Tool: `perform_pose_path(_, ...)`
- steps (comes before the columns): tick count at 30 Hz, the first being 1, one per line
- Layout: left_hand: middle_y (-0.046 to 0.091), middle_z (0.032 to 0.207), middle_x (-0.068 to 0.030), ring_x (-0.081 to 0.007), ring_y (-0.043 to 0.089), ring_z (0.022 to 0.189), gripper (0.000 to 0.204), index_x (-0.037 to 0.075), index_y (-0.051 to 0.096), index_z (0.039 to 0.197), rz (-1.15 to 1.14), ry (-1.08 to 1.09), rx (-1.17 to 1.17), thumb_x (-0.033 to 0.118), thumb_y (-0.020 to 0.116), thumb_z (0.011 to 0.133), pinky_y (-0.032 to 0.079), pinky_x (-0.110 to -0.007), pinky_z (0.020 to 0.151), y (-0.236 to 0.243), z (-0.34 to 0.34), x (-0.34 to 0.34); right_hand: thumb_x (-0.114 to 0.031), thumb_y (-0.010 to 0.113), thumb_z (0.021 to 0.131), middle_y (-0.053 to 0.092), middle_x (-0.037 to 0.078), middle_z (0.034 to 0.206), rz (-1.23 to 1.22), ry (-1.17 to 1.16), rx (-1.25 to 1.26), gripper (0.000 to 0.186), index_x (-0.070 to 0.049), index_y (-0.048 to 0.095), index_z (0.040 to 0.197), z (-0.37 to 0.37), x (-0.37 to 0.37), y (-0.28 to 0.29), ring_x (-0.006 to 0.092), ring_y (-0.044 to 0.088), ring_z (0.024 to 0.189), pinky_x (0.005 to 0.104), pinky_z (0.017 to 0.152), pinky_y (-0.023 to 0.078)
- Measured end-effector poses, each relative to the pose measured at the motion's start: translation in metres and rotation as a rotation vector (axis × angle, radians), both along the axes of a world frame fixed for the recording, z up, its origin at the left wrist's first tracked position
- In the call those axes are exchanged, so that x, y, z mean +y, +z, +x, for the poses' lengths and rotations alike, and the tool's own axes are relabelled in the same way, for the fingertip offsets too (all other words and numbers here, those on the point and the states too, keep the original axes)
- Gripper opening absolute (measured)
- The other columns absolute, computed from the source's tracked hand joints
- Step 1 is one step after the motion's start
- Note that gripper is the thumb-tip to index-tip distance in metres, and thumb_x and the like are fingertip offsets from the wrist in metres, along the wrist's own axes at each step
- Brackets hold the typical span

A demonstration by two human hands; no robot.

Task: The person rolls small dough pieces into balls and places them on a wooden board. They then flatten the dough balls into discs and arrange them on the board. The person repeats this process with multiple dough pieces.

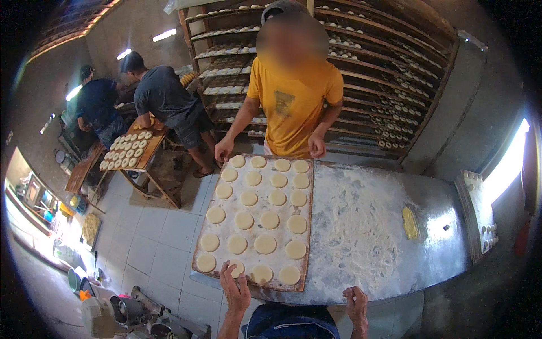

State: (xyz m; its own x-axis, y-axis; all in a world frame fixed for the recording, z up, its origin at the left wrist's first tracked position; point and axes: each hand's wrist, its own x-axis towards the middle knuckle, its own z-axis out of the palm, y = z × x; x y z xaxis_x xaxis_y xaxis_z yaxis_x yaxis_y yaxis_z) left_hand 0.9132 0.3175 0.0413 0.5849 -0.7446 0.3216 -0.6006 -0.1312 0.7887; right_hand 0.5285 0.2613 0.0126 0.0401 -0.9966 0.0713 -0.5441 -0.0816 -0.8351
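A floured wooden board [261, 186] lies on the left part of the metal-topped table, with rows of flat round dough pieces [244, 220] on it. My left hand [236, 291] reaches over the board's near edge. Its fingers are stretched out and touch a dough round [237, 268] in the nearest row, partly covering it. My right hand [356, 305] is at the table's near edge, right of the board. Its fingers are curled closed; whatever may be inside them is hidden.
Loose flour [361, 231] covers the tabletop right of the board; a yellowish flat piece [411, 224] lies farther right. Across the table stands a person in a yellow shirt [293, 96], before racks [389, 73] of dough. Two people work beside a ring-dough tray [149, 150]. Machinery [141, 313] stands lower left.
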Motion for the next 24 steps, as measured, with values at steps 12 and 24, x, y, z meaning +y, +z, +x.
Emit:
perform_pose_path(12, 0.046, 0.146, -0.0305, -0.0477, 0.042, 0.138, 0.04, -0.002, 0.052, 0.132, 0.044, -0.009, 0.0, 0.024, 0.056, 0.102, 0.03, -0.06, 0.115, -0.015, -0.104, -0.002, -0.001, 0.067, 0.091, 0.058, 0.009, 0.079, -0.17, -0.11, 0.143, 0.013, 0.001, 0.059, 0.101, -0.105, -0.016, 0.029, 0.0194, 0.055, 0.066, 0.0365, 0.063, 0.05)
perform_pose_path(24, 0.058, 0.127, -0.0257, -0.0454, 0.051, 0.125, 0.032, -0.003, 0.055, 0.123, 0.162, 0.458, -0.174, 0.016, 0.06, 0.098, 0.039, -0.057, 0.106, -0.101, -0.091, 0.024, -0.006, 0.058, 0.099, 0.056, 0.007, 0.082, -0.235, -0.26, -0.01, 0.009, 0.0, 0.062, 0.105, -0.257, -0.057, -0.004, 0.0189, 0.058, 0.07, 0.0348, 0.065, 0.05)
